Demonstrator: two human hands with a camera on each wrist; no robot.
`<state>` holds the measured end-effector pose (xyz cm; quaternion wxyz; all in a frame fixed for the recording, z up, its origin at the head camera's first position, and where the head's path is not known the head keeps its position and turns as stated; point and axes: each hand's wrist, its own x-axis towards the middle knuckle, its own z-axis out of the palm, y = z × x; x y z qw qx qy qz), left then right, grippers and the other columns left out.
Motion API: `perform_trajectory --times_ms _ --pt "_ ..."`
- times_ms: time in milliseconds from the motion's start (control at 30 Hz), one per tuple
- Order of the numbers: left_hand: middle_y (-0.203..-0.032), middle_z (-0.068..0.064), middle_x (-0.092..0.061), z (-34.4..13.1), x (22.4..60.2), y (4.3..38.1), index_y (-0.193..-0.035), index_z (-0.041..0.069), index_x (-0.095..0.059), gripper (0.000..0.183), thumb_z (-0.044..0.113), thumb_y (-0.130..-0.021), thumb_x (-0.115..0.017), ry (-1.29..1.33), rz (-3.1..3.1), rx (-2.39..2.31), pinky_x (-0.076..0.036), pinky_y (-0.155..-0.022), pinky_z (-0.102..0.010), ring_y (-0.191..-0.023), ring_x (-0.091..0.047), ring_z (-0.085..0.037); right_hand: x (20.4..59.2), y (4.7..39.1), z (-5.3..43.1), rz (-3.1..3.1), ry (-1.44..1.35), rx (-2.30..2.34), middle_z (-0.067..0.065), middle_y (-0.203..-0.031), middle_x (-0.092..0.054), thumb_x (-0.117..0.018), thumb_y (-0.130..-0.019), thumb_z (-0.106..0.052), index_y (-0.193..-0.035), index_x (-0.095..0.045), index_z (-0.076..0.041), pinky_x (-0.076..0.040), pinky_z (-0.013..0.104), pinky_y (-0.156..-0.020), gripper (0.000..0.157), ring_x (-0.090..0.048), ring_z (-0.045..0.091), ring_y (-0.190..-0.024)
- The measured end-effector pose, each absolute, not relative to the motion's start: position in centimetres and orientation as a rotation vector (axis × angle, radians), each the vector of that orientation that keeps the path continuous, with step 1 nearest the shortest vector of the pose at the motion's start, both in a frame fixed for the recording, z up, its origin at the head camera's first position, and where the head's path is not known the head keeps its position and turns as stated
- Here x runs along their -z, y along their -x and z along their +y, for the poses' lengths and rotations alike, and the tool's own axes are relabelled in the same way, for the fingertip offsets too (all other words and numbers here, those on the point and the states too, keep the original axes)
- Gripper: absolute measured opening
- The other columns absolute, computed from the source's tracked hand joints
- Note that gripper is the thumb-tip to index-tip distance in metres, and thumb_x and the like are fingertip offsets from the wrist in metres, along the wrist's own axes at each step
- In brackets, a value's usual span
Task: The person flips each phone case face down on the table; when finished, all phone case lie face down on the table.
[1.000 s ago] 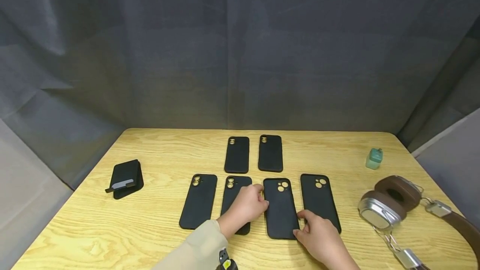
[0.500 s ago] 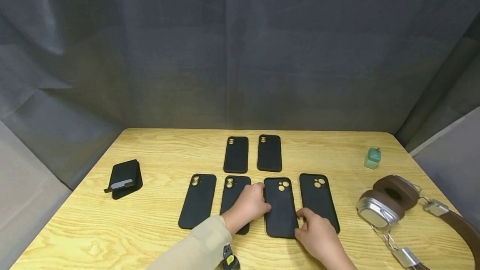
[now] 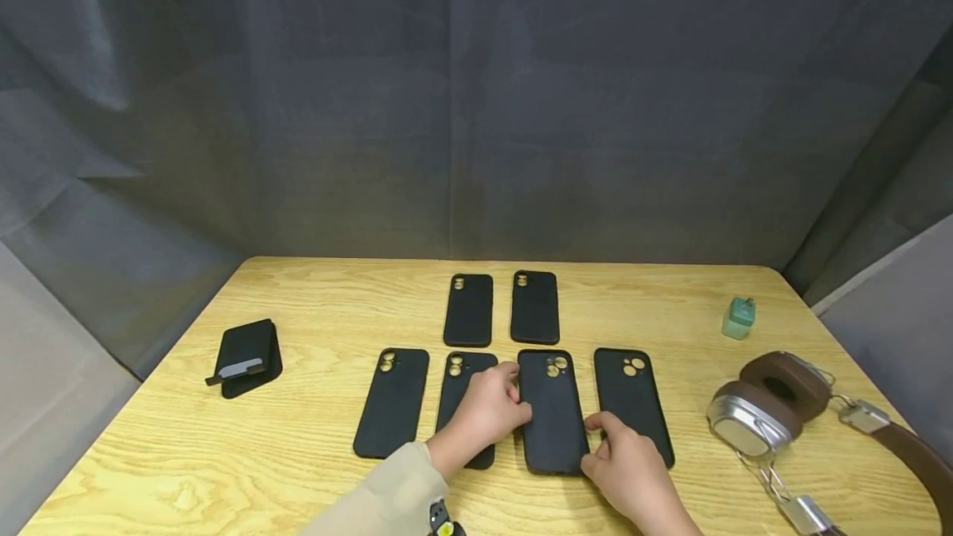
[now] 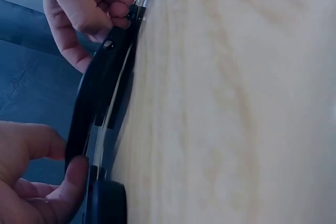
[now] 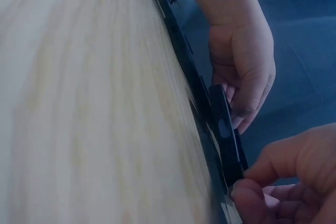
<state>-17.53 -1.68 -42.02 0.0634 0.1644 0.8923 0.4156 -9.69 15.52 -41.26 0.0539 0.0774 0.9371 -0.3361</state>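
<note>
Both hands hold a black phone case [image 3: 553, 420] by its opposite long edges. My left hand [image 3: 487, 404] pinches the left edge and overlaps another black case [image 3: 454, 399] beneath the wrist. At the lower right edge, my right hand [image 3: 629, 466] pinches with thumb and forefinger, beside a further case [image 3: 633, 391]. In the left wrist view the held case [image 4: 86, 103] stands raised above the tabletop. The right wrist view shows its side [image 5: 226, 135] with a button and small holes, between both hands. Camera openings show at the case's upper right corner.
Another case [image 3: 390, 404] lies left in the front row, and two cases [image 3: 469, 313] lie behind. Brown and silver headphones [image 3: 767, 404] sit at the right, near a small green box [image 3: 739, 318]. A folded black holder [image 3: 249, 358] stands at the left. A dark curtain [image 3: 476, 106] hangs behind.
The held case has risen a little and shifted slightly left, and its camera openings now look partly dark. Both hands keep their grip and moved slightly left with it.
</note>
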Motion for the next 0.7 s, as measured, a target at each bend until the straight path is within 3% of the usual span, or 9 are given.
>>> perform_trajectory --times_ms 400,700 --pt "-0.077 0.002 -0.054 -2.4 41.2 16.8 -0.129 0.002 -0.051 0.055 0.010 -0.078 -0.070 -0.450 2.589 -1.558 -0.044 -0.056 -0.020 -0.061 -0.051 -0.004 41.3 9.8 14.9 2.812 -0.247 1.171 0.000 -0.062 -0.053 -0.064 -0.071 -0.002 -0.110 -0.059 -0.001 -0.036 0.028 -0.053 0.039 -0.047 0.015 -0.052" --pt "-0.082 -0.004 -0.054 -2.7 40.6 16.3 -0.131 0.004 -0.049 0.059 0.009 -0.078 -0.072 -0.465 2.403 -1.814 -0.043 -0.056 -0.017 -0.064 -0.050 -0.006 41.8 9.6 14.1 2.532 -0.293 1.574 0.005 -0.056 -0.054 -0.060 -0.071 0.006 -0.110 -0.055 0.002 -0.045 0.028 -0.046 0.040 -0.050 0.017 -0.044"
